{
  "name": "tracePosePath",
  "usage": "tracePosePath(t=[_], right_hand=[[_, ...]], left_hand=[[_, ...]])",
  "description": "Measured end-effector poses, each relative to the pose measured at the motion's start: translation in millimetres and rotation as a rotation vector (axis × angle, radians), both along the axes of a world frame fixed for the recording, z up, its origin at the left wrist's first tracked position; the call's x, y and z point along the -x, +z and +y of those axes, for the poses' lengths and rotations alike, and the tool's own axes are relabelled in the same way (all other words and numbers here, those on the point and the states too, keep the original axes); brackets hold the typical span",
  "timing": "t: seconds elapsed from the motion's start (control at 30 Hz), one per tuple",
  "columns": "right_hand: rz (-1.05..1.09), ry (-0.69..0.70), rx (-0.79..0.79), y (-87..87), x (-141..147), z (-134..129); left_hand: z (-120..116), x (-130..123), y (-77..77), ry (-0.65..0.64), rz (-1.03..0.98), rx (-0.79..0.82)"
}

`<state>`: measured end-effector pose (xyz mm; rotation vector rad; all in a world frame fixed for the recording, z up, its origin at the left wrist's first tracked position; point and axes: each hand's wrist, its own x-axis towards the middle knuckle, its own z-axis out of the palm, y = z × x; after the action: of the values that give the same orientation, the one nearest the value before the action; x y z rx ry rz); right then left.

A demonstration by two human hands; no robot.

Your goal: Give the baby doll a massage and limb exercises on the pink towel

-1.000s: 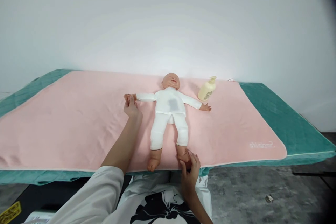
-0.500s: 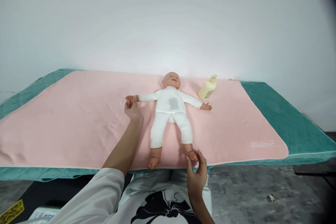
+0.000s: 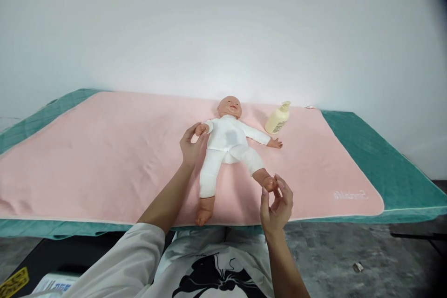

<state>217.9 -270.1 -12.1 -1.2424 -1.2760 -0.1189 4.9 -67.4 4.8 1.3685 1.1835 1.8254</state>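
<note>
A baby doll (image 3: 228, 134) with a white cloth body lies on its back on a pink mat (image 3: 104, 158). My left hand (image 3: 192, 144) grips the doll's hand at the picture's left, thumb and fingers on either side of it, with that arm bent toward the body. My right hand (image 3: 277, 200) holds the doll's foot on the right side between thumb and fingers, and that leg is raised and angled outward. The doll's other leg lies straight toward the near edge. Its other arm is stretched out to the right, untouched.
A pale yellow pump bottle (image 3: 277, 118) stands on the mat right of the doll's head. Green padded cover (image 3: 384, 167) shows around the mat. A white wall (image 3: 223, 28) rises behind. Below left is a black surface with a white packet (image 3: 56, 284).
My left hand has moved right, folding the doll's arm inward. My right hand has moved up and to the right, lifting the doll's foot and swinging the leg outward.
</note>
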Motion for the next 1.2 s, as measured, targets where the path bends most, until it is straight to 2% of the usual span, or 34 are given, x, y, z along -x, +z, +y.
tracePosePath(t=[0.1, 0.3, 0.43, 0.63, 0.8, 0.97, 1.2], right_hand=[[-0.02, 0.033, 0.004, 6.6, 0.1, 14.8], [0.023, 0.097, -0.024, 19.5, 6.1, 45.3], [0.061, 0.13, -0.054, 24.7, 7.5, 65.5], [0.078, 0.149, -0.029, 20.2, 10.2, 90.6], [0.066, 0.137, -0.011, 19.9, 15.4, 100.4], [0.079, 0.123, 0.028, 23.2, 16.5, 96.9], [0.138, 0.093, 0.063, 22.2, 6.8, 71.1]], left_hand=[[-4.8, -2.9, -1.2, -0.027, 0.176, -0.019], [-0.7, -5.1, -6.4, -0.076, 0.521, -0.269], [3.8, -5.3, -3.9, -0.145, 0.666, -0.397], [9.5, -3.2, -4.9, -0.238, 0.816, -0.452], [12.0, -2.7, -8.5, -0.261, 0.833, -0.452], [11.6, -4.0, -11.3, -0.276, 0.722, -0.407], [6.3, 0.3, -8.3, -0.106, 0.413, -0.201]])
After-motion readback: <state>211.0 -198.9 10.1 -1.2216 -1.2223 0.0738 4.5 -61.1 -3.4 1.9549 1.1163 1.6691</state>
